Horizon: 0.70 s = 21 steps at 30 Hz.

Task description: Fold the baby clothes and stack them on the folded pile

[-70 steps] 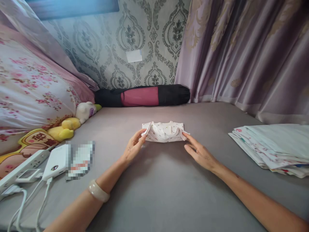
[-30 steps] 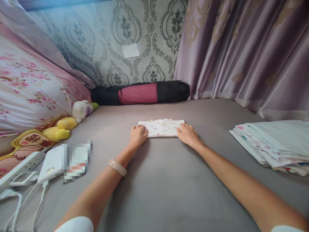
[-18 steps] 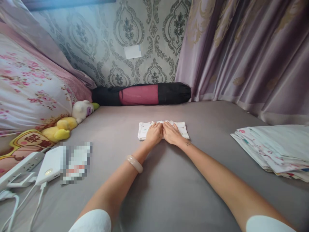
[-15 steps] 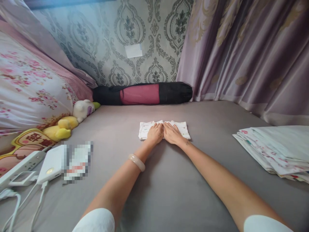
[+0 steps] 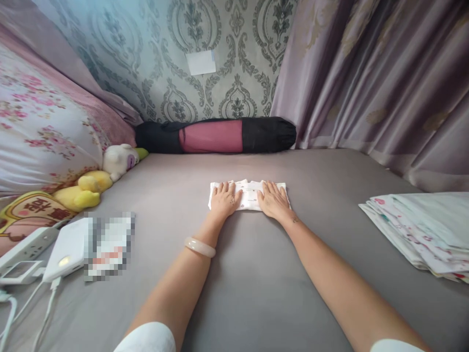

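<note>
A small folded white cloth (image 5: 249,195) with a sparse printed pattern lies flat on the grey bed sheet (image 5: 252,274). It looks like a folded garment, but its exact kind does not show. My left hand (image 5: 224,199) rests palm down on its left part, fingers spread and pointing away from me. On the right part lies my right hand (image 5: 273,199), also flat with the fingers stretched out. Between the two hands the middle of the cloth is visible. A pale bangle (image 5: 200,247) circles my left wrist.
A black and pink rolled bag (image 5: 211,137) lies along the wall. At right sits a stack of folded fabric (image 5: 421,230). On the left are plush toys (image 5: 117,161), a power strip (image 5: 29,247), a white charger box (image 5: 68,249) with cables, and a blurred-out packet (image 5: 110,247).
My hands have slid apart from the middle of the cloth, the left one leftward and the right one rightward. The cloth stays in place, and the camera view has shifted slightly.
</note>
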Available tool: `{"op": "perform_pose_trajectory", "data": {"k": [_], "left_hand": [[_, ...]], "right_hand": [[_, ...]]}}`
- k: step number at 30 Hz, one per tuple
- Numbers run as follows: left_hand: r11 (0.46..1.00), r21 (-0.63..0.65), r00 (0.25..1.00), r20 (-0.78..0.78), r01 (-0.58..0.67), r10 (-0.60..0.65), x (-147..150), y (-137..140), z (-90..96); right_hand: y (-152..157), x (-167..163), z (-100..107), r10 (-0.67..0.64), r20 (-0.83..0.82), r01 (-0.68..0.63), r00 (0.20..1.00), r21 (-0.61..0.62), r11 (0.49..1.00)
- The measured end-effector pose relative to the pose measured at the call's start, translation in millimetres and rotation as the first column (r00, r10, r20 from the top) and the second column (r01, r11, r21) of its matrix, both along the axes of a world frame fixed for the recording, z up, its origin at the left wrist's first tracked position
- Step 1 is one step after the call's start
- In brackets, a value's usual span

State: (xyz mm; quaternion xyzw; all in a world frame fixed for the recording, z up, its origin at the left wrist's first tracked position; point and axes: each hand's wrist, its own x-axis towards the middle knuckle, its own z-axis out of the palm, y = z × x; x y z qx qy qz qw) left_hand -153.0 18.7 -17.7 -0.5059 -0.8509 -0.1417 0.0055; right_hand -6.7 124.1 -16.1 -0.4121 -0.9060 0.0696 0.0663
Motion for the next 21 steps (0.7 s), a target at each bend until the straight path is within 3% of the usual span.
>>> {"op": "perform_pose_trajectory", "data": {"k": [4,7,10,13,16,21], "left_hand": [[0.998,-0.014,0.999,-0.003,-0.053,0.053,-14.2,-9.9,-1.2],[0.997,0.055,0.996,-0.068,-0.052,0.055,-11.9,-11.3,2.8],[0.986,0.164,0.992,-0.125,0.033,-0.013,5.5,-5.6,9.9],[0.969,0.185,0.977,-0.167,0.163,-0.132,26.9,1.7,14.2],[0.963,0.115,0.962,-0.162,0.242,-0.222,38.8,4.8,12.9],[0.961,0.05,0.956,-0.13,0.273,-0.264,38.9,3.5,9.6]], "right_hand": [[9.6,8.7,-2.2,-0.082,0.022,0.083,0.996,-0.013,0.996],[13.2,11.8,-2.1,-0.093,0.005,0.093,0.996,0.01,0.996],[15.2,7.8,3.9,-0.032,-0.047,0.037,0.998,0.098,0.994],[19.4,-6.7,16.0,0.05,-0.097,-0.037,0.994,0.136,0.99],[28.6,-29.4,28.3,0.047,-0.057,-0.042,0.997,0.087,0.995],[50.9,-61.3,37.6,0.008,0.08,-0.005,0.997,-0.037,0.999]]}}
